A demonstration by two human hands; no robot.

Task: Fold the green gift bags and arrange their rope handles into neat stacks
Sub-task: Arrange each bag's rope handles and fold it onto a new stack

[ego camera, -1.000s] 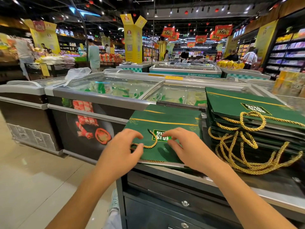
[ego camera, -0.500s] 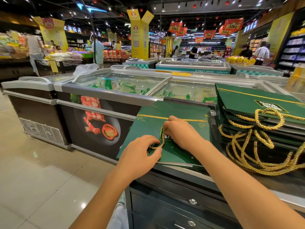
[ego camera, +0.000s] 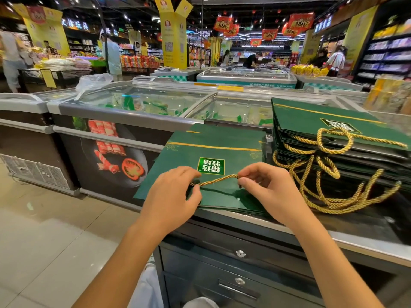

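Observation:
A flat green gift bag (ego camera: 213, 150) with a gold stripe and a green label lies on top of a low pile on the metal counter (ego camera: 367, 245). Its gold rope handle (ego camera: 214, 180) is stretched taut above the bag's near part. My left hand (ego camera: 173, 196) pinches the rope's left end and my right hand (ego camera: 266, 187) pinches its right end. To the right stands a taller stack of folded green bags (ego camera: 311, 121), with their gold rope handles (ego camera: 329, 174) hanging in loops over its front.
Glass-topped chest freezers (ego camera: 142, 101) stand right behind the counter. Drawers with round locks (ego camera: 240, 253) are below the counter edge. Tiled floor (ego camera: 44, 230) is at the left. People and shelves fill the far background.
My hands have moved apart along the rope handle, pulling it out straight between them. The label, earlier hidden under my right hand, now shows.

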